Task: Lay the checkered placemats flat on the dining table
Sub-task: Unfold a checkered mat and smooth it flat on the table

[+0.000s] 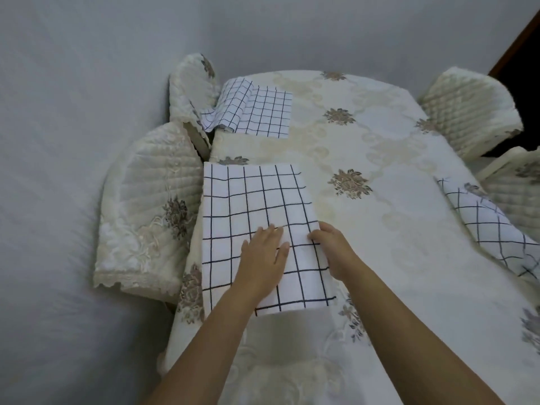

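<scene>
A tabletop (388, 235) under a cream cloth woven with grey-brown flower sprays carries three white fabric placemats crossed by thin dark grid lines.

The nearest white checkered placemat (254, 206) lies along the tabletop's left edge, spread out nearly flat, its left side running just at that edge. Both hands are on its near half. The left hand (263, 255) lies palm down on the cloth with fingers straight and slightly spread, pressing it against the tabletop. The right hand (333, 249) sits at the placemat's right edge with its fingers bent and their tips on the cloth; whether it pinches the edge or only presses it cannot be told.

A second checkered placemat (266, 112) lies at the far left corner. Its right part is flat, while its left part is rumpled and folded over, spilling past the left edge towards the far left chair.

A third checkered placemat (491, 226) lies askew along the right edge, creased, with its near end drooping over that edge.

Chairs in cream quilted covers stand close by: a near chair (146, 206) and a far chair (190, 83) at the left edge, and two more (467, 109) (514, 182) at the right edge.
</scene>
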Motion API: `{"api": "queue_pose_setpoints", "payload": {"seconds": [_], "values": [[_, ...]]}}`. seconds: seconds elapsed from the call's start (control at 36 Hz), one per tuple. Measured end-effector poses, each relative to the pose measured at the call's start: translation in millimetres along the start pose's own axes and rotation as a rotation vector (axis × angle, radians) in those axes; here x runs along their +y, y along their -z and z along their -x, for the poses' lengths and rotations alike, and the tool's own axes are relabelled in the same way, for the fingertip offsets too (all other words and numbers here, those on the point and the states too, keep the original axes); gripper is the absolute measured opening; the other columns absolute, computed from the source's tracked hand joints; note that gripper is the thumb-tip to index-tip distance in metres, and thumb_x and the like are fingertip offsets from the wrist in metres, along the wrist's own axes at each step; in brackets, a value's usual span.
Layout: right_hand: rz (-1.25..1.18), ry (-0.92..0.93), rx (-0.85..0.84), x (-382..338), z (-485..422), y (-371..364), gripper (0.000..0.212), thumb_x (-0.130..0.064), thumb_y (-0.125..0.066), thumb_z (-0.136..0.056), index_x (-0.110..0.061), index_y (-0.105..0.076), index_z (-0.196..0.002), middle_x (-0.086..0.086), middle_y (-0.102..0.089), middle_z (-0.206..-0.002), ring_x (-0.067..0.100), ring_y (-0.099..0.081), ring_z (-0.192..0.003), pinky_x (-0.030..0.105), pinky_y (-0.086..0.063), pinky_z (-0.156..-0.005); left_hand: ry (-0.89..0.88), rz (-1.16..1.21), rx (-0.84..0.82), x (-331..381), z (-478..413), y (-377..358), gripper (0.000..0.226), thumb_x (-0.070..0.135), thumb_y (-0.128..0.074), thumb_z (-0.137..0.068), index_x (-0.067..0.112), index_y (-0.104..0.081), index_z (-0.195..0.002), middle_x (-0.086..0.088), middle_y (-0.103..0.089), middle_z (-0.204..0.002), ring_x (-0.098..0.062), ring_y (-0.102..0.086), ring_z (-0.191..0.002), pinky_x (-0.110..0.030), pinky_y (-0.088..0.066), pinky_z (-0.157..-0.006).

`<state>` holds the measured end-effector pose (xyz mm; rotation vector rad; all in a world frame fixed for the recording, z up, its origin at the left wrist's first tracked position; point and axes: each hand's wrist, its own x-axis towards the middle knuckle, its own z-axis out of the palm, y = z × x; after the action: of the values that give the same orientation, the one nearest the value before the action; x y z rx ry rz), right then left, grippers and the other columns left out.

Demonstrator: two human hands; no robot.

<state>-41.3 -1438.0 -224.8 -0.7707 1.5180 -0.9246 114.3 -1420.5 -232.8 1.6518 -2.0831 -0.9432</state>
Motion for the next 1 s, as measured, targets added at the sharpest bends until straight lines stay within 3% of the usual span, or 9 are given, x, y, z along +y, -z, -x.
{"api": "queue_pose_setpoints", "payload": {"seconds": [0.06,0.17,0.22,0.36,0.72,0.81,0.92,1.0], "values": [[0.076,-0.059,0.034,24.7,-4.7,2.8,0.023,0.0,-0.043,-0.086,-0.014,-0.06,-0.092,0.007,-0.065,-0.095,0.019,-0.063,-0.08,0.025,-0.052,-0.059,0.048,-0.115,-0.114,-12.1,-1.8,-17.8,0.049,0.037,-0.024,-0.102,0.02,-0.023,-0.148,0.001,-0.014,-0.158,-0.017,-0.005,-0.146,-0.044,-0.004,-0.117],[0.191,-0.162,0.079,67.5,-10.0,5.7,0.022,0.0,-0.042,-0.086,-0.006,-0.056,-0.102,0.014,-0.059,-0.096,0.026,-0.055,-0.082,0.031,-0.046,-0.07,0.085,-0.269,-0.23,-38.5,0.0,-41.8,0.05,0.037,-0.022,-0.102,0.019,-0.021,-0.148,0.0,-0.011,-0.158,-0.019,-0.005,-0.146,-0.046,-0.005,-0.116],[0.25,-0.196,0.08,77.6,-10.4,7.4,0.018,-0.002,-0.041,-0.087,-0.006,-0.052,-0.102,0.011,-0.054,-0.091,0.022,-0.049,-0.077,0.027,-0.039,-0.062,0.094,-0.295,-0.244,-48.7,0.7,-47.8,0.05,0.037,-0.023,-0.101,0.019,-0.022,-0.148,0.0,-0.011,-0.158,-0.02,-0.005,-0.146,-0.047,-0.006,-0.116],[0.322,-0.151,0.087,81.1,-12.8,10.2,0.023,-0.002,-0.039,-0.088,-0.009,-0.05,-0.107,0.007,-0.053,-0.097,0.018,-0.047,-0.079,0.023,-0.036,-0.057,0.103,-0.339,-0.24,-62.7,-0.9,-50.9,0.05,0.035,-0.028,-0.101,0.018,-0.022,-0.147,-0.003,-0.009,-0.158,-0.022,-0.003,-0.146,-0.048,-0.008,-0.116],[0.416,-0.114,0.184,81.7,-16.1,9.2,0.009,-0.004,-0.037,-0.089,-0.009,-0.045,-0.086,0.002,-0.047,-0.079,0.011,-0.038,-0.062,0.024,-0.029,-0.053,0.135,-0.362,-0.171,-85.0,0.8,-48.2,0.051,0.038,-0.035,-0.099,0.021,-0.025,-0.146,-0.003,0.0,-0.159,-0.028,0.007,-0.146,-0.055,-0.007,-0.114],[0.471,-0.115,0.188,82.8,-14.2,12.1,0.009,-0.009,-0.041,-0.091,-0.005,-0.048,-0.096,0.007,-0.05,-0.087,0.016,-0.043,-0.067,0.027,-0.034,-0.057,0.111,-0.396,-0.166,-87.5,1.0,-50.3,0.05,0.038,-0.034,-0.099,0.022,-0.026,-0.145,-0.003,-0.001,-0.159,-0.029,0.007,-0.146,-0.055,-0.006,-0.114],[0.749,0.053,0.391,83.7,-8.6,10.5,0.037,-0.021,-0.051,-0.09,-0.002,-0.045,-0.121,0.012,-0.049,-0.111,0.029,-0.053,-0.096,0.036,-0.043,-0.077,0.017,-0.463,-0.109,-86.1,1.3,-54.4,0.042,0.033,-0.032,-0.099,0.019,-0.036,-0.138,-0.005,-0.011,-0.157,-0.026,0.003,-0.146,-0.05,-0.002,-0.116],[1.0,0.345,0.503,82.0,-0.8,-1.1,0.034,-0.004,-0.059,-0.079,0.007,-0.055,-0.112,0.022,-0.055,-0.103,0.038,-0.055,-0.09,0.041,-0.045,-0.07,-0.038,-0.494,-0.08,-82.2,0.0,-57.4,0.038,0.026,-0.033,-0.099,0.016,-0.041,-0.135,-0.004,-0.017,-0.156,-0.023,0.0,-0.146,-0.049,-0.004,-0.116]]}}
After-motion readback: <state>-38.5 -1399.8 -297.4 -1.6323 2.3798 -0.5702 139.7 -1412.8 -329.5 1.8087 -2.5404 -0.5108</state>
